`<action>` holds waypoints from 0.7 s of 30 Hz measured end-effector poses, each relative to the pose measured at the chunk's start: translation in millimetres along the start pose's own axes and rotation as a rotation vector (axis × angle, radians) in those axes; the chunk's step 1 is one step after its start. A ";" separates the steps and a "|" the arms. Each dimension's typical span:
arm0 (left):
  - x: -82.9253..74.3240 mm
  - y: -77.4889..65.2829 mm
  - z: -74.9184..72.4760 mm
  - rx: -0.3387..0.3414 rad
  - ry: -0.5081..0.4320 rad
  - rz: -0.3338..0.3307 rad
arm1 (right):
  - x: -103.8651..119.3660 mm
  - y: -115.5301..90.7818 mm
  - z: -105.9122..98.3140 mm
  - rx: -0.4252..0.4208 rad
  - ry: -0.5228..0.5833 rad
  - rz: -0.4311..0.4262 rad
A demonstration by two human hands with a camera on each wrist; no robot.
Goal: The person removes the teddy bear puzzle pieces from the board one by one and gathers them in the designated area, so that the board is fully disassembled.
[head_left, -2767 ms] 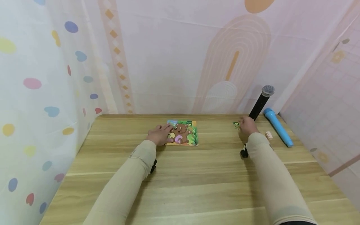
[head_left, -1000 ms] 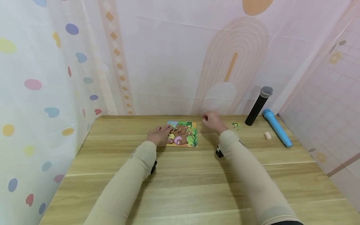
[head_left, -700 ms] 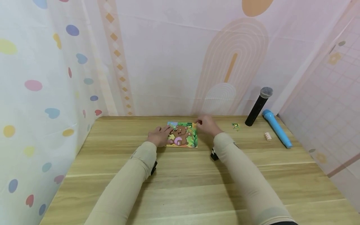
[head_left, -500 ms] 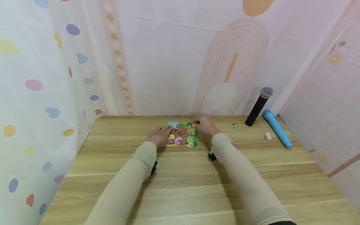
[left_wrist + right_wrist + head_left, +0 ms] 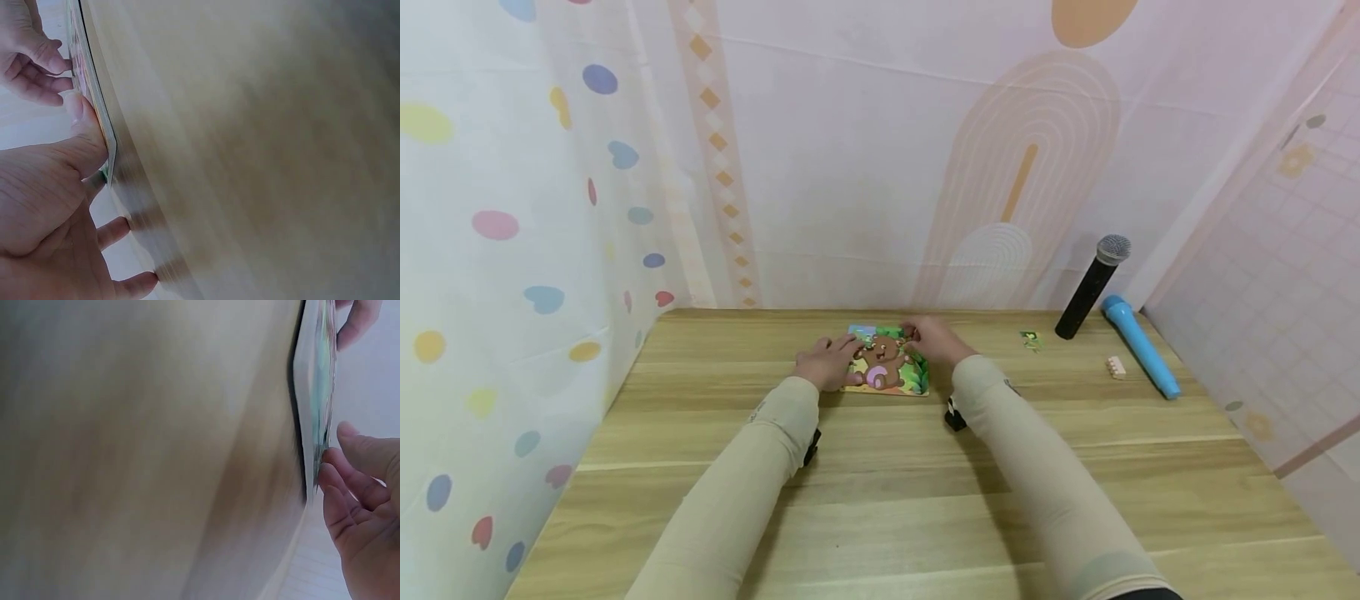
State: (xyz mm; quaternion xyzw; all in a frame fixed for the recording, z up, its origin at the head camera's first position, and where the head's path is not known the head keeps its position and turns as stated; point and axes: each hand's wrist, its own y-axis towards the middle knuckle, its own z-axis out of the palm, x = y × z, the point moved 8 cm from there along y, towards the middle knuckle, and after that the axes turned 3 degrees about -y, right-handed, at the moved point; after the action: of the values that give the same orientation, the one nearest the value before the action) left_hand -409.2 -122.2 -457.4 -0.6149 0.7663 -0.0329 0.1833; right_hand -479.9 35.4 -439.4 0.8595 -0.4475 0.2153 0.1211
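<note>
A bear jigsaw puzzle board (image 5: 883, 367) lies flat near the back of the table. On its left side my left hand (image 5: 826, 365) rests with fingers spread. In the left wrist view, the thumb of that hand (image 5: 50, 200) lies over the board's edge (image 5: 100, 109). My right hand (image 5: 937, 340) is at the board's upper right corner and hides it. The right wrist view shows my right hand (image 5: 369, 494) with fingertips touching the board's surface (image 5: 320, 381) and the thumb apart. Whether a small piece is under those fingertips is hidden. Green puzzle pieces (image 5: 1031, 340) lie farther right.
A black microphone with a silver mesh head (image 5: 1088, 290) stands tilted against the back curtain. Right of it lies a blue toy microphone (image 5: 1142, 348). A small pale pink studded block (image 5: 1116, 367) sits in front of them on the wooden table (image 5: 865, 500).
My right hand has come left from beside the black microphone and the green pieces to the board's upper right corner, covering the orange patch there. The left hand has stayed put.
</note>
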 end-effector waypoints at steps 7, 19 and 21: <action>5.9 8.3 4.2 0.007 -0.016 -0.006 | 2.0 0.9 1.6 -0.009 0.013 -0.002; 5.9 0.6 0.5 0.000 -0.070 0.024 | 3.2 3.9 11.2 0.043 0.077 0.032; 7.7 1.9 1.1 -0.006 -0.081 0.036 | 4.0 6.3 11.8 0.037 0.054 0.024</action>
State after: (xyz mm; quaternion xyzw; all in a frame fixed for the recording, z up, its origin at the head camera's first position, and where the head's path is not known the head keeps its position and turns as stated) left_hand -411.9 -128.9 -460.8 -0.6025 0.7693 -0.0023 0.2126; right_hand -480.0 24.3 -447.7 0.8500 -0.4504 0.2482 0.1148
